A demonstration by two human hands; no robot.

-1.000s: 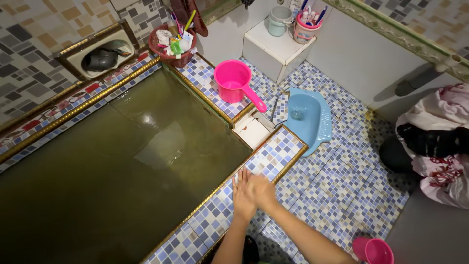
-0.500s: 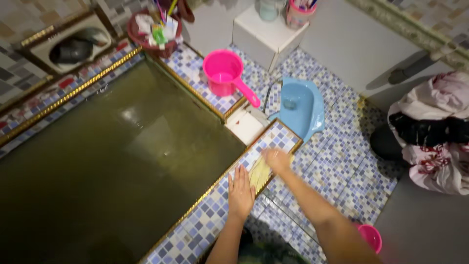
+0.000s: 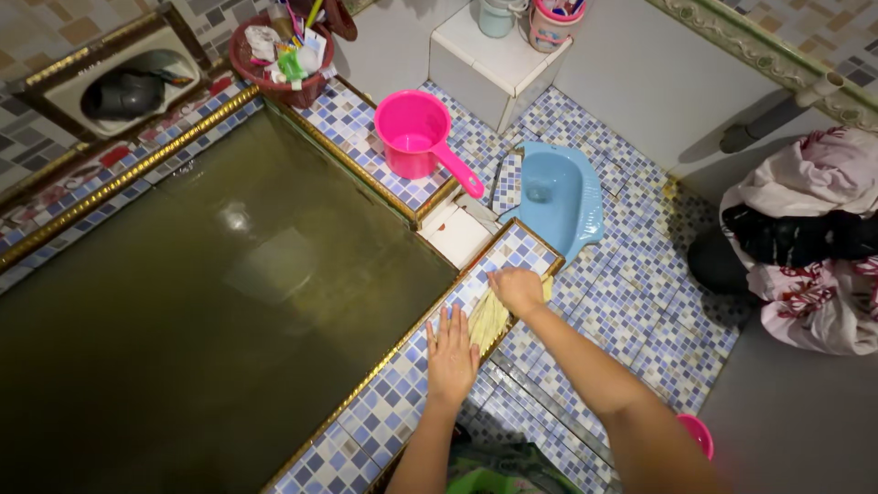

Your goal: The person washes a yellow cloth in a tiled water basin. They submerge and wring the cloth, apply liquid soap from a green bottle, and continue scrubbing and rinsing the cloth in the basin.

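Our right hand (image 3: 518,290) covers part of the yellow cloth (image 3: 487,320), so we cannot tell how far it spreads underneath. Our forearms run off the bottom edge. The small pink cup (image 3: 697,434) is half hidden behind our right arm. The tank's murky water (image 3: 210,293) hides its bottom.

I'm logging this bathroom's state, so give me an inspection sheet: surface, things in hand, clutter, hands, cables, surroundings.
Surface: mosaic-tiled ledge edging a basin of murky water.
Things in hand: yellow cloth lying on the ledge.
Clutter: pink dipper on the far ledge; red basket of toiletries.
Hands: left hand flat on the ledge, fingers spread; right hand pressing the cloth.
Cables: nothing seen.
Surroundings: blue squat toilet, heap of laundry, tiled floor.
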